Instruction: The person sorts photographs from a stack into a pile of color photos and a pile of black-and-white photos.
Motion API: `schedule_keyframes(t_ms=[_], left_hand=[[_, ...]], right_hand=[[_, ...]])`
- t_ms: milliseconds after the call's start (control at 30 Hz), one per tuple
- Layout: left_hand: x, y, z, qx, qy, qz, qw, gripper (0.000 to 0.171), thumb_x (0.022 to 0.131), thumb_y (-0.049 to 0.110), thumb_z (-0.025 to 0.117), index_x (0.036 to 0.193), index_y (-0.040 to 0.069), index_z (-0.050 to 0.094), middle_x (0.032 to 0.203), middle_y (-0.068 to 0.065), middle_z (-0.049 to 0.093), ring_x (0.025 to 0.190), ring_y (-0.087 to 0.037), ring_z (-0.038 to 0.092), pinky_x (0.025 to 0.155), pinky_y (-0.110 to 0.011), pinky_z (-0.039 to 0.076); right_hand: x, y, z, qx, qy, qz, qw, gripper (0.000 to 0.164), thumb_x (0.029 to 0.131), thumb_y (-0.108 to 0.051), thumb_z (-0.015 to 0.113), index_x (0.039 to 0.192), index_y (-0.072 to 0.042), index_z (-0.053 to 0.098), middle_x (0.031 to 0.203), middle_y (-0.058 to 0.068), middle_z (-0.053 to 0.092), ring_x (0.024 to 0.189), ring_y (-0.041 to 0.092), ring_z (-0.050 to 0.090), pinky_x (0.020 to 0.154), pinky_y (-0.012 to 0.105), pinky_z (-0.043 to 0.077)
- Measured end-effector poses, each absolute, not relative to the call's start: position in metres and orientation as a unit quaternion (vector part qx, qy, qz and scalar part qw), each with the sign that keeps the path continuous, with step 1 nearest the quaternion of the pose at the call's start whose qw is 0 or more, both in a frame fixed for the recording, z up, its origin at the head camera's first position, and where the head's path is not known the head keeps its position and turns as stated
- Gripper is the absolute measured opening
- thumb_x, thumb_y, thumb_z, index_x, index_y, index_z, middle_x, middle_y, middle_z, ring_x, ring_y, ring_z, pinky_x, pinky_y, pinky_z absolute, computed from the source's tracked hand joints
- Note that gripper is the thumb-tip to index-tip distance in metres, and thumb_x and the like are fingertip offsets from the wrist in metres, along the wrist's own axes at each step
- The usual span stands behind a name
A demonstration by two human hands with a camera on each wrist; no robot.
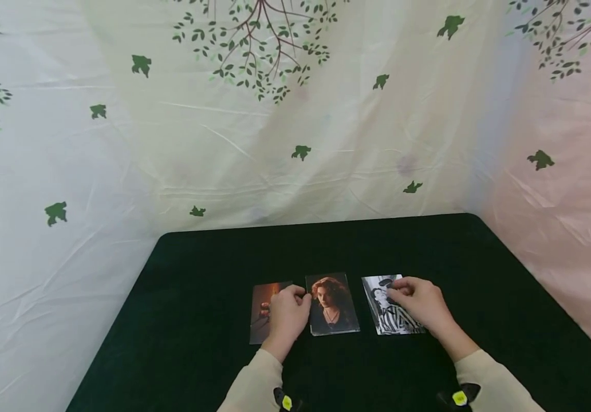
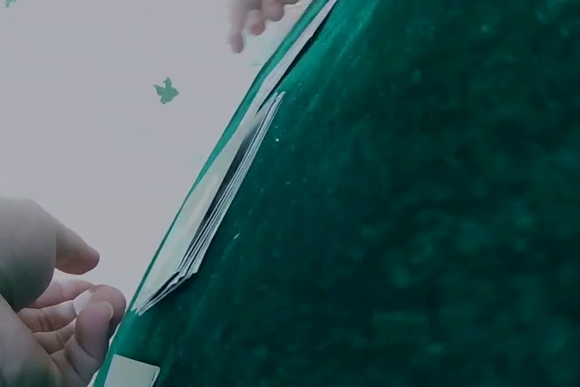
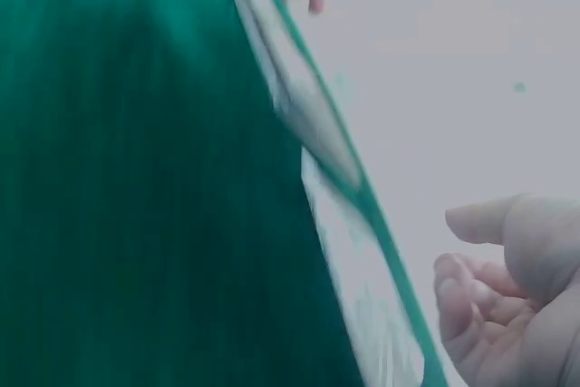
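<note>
Three photo prints lie in a row on the dark green table. The left print (image 1: pixel 261 313), with warm orange-brown tones, is partly covered by my left hand (image 1: pixel 289 316). In the middle is a stack of prints (image 1: pixel 346 315), topped by a portrait of a person with reddish hair; the left wrist view shows its layered edges (image 2: pixel 217 219). My right hand (image 1: pixel 421 302) hovers over the black-and-white print (image 1: pixel 385 320) on the right. Both wrist views show loosely bent fingers, a gap below each thumb, and nothing held.
The green tabletop (image 1: pixel 197 297) has rounded far corners. Behind it and along the sides hangs a pale cloth (image 1: pixel 254 171) printed with green leaves and branches. Dark bands with yellow-green markers (image 1: pixel 287 403) sit on both sleeved wrists.
</note>
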State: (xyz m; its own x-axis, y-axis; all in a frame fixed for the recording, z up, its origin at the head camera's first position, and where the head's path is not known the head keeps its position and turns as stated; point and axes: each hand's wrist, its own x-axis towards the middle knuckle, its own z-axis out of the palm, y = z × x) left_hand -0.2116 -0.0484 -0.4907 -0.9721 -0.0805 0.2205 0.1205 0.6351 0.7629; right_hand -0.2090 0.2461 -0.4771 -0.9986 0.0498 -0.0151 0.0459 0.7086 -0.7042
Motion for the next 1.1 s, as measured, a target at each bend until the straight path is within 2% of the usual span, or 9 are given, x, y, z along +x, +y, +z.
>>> schedule_keyframes(t_ms=[167, 333, 633, 1100], left_hand=[[-0.213, -0.054, -0.495, -0.006, -0.895, -0.431, 0.116, 0.018, 0.087, 0.016, 0.071, 0.099, 0.002, 0.071, 0.066, 0.001, 0.062, 0.054, -0.007, 0.052, 0.049, -0.024, 0.045], [-0.212, -0.053, -0.497, -0.010, -0.901, -0.423, 0.099, 0.022, 0.086, 0.018, 0.072, 0.101, 0.001, 0.071, 0.066, 0.001, 0.062, 0.055, -0.007, 0.053, 0.051, -0.025, 0.046], [-0.207, -0.047, -0.498, -0.022, -0.915, -0.394, 0.078, 0.027, 0.083, 0.020, 0.075, 0.100, 0.000, 0.071, 0.064, 0.002, 0.063, 0.056, -0.006, 0.055, 0.052, -0.027, 0.046], [-0.203, -0.045, -0.496, -0.017, -0.909, -0.417, 0.011, 0.036, 0.082, 0.022, 0.076, 0.108, -0.002, 0.068, 0.059, 0.004, 0.060, 0.050, -0.007, 0.055, 0.047, -0.026, 0.043]], right_hand=[[-0.212, 0.196, -0.470, 0.008, -0.921, 0.388, -0.019, 0.041, 0.086, -0.037, 0.071, 0.115, -0.008, 0.065, 0.084, 0.000, 0.065, 0.071, 0.013, 0.059, 0.063, 0.032, 0.050], [-0.213, 0.168, -0.472, -0.002, -0.922, 0.387, -0.029, 0.044, 0.082, -0.035, 0.076, 0.113, -0.006, 0.065, 0.084, 0.002, 0.062, 0.067, 0.014, 0.057, 0.058, 0.030, 0.049], [-0.210, 0.160, -0.487, -0.016, -0.915, 0.400, -0.052, 0.044, 0.078, -0.029, 0.080, 0.111, -0.005, 0.064, 0.083, 0.003, 0.060, 0.060, 0.016, 0.056, 0.051, 0.030, 0.048], [-0.212, 0.157, -0.494, -0.016, -0.918, 0.392, -0.055, 0.038, 0.078, -0.020, 0.080, 0.110, -0.005, 0.064, 0.082, 0.003, 0.059, 0.064, 0.015, 0.056, 0.055, 0.029, 0.048]])
